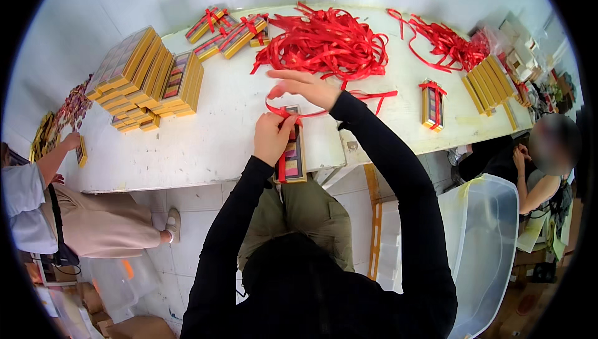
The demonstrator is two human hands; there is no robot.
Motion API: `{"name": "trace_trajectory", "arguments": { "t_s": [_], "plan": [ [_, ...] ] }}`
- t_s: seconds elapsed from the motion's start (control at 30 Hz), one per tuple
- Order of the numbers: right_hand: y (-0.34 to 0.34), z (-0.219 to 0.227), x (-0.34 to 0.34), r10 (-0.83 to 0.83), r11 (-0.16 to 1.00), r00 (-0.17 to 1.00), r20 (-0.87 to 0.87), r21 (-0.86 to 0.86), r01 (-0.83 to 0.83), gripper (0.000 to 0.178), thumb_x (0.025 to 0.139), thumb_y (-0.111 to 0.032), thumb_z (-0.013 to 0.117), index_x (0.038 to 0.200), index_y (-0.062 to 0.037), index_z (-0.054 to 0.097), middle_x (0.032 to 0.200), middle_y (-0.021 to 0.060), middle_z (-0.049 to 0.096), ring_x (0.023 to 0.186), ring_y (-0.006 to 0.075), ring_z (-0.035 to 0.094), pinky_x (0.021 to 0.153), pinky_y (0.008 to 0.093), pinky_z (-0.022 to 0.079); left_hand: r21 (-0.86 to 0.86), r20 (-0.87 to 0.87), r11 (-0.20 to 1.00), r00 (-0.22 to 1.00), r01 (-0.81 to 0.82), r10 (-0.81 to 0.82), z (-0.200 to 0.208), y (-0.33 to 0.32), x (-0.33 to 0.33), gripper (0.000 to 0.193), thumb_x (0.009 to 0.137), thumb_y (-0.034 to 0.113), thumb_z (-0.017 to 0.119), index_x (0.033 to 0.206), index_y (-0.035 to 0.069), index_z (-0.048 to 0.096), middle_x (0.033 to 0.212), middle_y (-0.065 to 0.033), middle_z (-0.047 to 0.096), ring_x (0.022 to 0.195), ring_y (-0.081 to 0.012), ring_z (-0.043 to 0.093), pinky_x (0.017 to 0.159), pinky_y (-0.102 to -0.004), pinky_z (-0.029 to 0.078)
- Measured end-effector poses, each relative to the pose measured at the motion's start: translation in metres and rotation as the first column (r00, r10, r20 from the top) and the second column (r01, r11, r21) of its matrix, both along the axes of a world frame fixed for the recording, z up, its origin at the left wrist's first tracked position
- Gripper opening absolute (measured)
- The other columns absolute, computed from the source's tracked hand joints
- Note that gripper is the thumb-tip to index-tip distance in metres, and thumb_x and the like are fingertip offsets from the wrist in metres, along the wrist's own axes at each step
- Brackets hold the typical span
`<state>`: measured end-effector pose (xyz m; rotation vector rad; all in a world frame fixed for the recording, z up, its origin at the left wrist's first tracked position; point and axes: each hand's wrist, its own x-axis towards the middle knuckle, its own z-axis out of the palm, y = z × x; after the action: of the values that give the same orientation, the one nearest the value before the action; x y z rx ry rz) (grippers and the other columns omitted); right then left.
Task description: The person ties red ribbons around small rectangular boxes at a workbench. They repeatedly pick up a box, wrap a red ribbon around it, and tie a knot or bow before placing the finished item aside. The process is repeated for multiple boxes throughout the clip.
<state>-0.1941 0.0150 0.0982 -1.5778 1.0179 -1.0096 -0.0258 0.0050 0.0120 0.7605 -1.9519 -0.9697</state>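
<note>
Red ribbon [282, 167] over a gold-edged box [296, 158], near edge of the desk [237, 152]

Box lies flat on the white desk, directly before the person. Long axis runs away from the body, near enough straight ahead; near short end sits at the desk's edge, far short end points toward the wall. Window side up, pink and dark contents showing in a row along that axis. One band of ribbon runs lengthwise, left of the box's midline; another strand crosses near the far end and trails off to the right.

Left hand [273, 138]: at the far left corner of the box, thumb and fingers pinching the ribbon against it. Right hand [304, 88]: raised just beyond the far end, fingers stretched leftward, a ribbon loop close to the thumb tip; cannot tell whether it grips the strand.

Beyond: large ribbon heap [327, 43]. Far left of it, bow-topped boxes [237, 32] piled at mixed angles. Left, tall box stack [146, 80]. Right, one ribboned box [432, 107], long axis also running away from the near edge; farther right, a leaning row of boxes [489, 83].

Co-worker at left [28, 205]: hand by a small box. Another person at right [539, 171], seated.
</note>
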Motion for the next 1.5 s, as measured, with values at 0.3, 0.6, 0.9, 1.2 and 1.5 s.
{"name": "trace_trajectory", "arguments": {
  "t_s": [0.3,0.6,0.9,1.2,1.5],
  "plan": [
    [0.062,-0.037,-0.009,-0.604,0.765,0.554,-0.573,-0.611,0.202,0.017,0.079,-0.022,0.064,0.090,-0.0104,0.071,0.080,0.0095,0.065,0.077,0.0284,0.062,0.063,0.0404,0.049,0.644,-0.323,0.673,0.927,0.365,-0.193,0.023,-0.031,0.012,0.019,0.087,0.007,0.059,0.103,-0.003,0.066,0.088,-0.0075,0.068,0.082,-0.0103,0.062,0.076,-0.0254,0.050],
    [0.033,-0.050,-0.006,-0.370,0.928,0.913,-0.169,-0.103,0.357,0.027,0.083,-0.008,0.051,0.108,-0.0037,0.061,0.097,0.0099,0.066,0.090,0.0209,0.060,0.084,0.0278,0.046,-0.593,0.059,0.805,0.998,0.012,0.029,0.011,-0.021,0.015,0.014,0.065,-0.002,0.063,0.075,0.008,0.063,0.086,-0.0028,0.068,0.080,-0.0242,0.060,0.076,-0.0334,0.047],
    [0.007,-0.052,-0.008,-0.352,0.894,0.794,-0.495,-0.429,0.129,0.020,0.082,-0.003,0.055,0.101,-0.0048,0.061,0.099,0.0087,0.063,0.094,0.0217,0.057,0.083,0.0325,0.046,-0.488,-0.181,0.862,0.982,-0.140,0.057,-0.007,-0.017,0.007,0.019,0.073,-0.004,0.064,0.090,0.006,0.069,0.093,-0.0085,0.068,0.082,-0.0236,0.063,0.073,-0.0303,0.050],
    [0.029,-0.064,-0.005,-0.660,0.751,0.716,-0.228,-0.209,0.626,0.013,0.080,-0.011,0.060,0.089,-0.0019,0.062,0.081,0.0082,0.063,0.075,0.0140,0.058,0.068,0.0268,0.046,0.434,-0.350,0.897,0.933,0.082,0.084,-0.005,-0.006,0.031,0.013,0.089,0.010,0.061,0.097,-0.001,0.062,0.097,-0.0106,0.067,0.068,-0.0081,0.055,0.064,-0.0201,0.044],
    [0.033,-0.078,0.017,-0.446,0.894,0.675,0.587,0.321,0.312,0.013,0.095,-0.013,0.045,0.098,-0.0049,0.056,0.074,-0.0003,0.056,0.059,0.0070,0.046,0.056,0.0202,0.038,0.461,-0.495,0.861,0.867,0.215,0.049,-0.012,-0.012,0.006,0.015,0.097,0.018,0.048,0.100,0.003,0.050,0.068,0.0006,0.050,0.054,-0.0053,0.040,0.050,-0.0198,0.034]
  ]
}}
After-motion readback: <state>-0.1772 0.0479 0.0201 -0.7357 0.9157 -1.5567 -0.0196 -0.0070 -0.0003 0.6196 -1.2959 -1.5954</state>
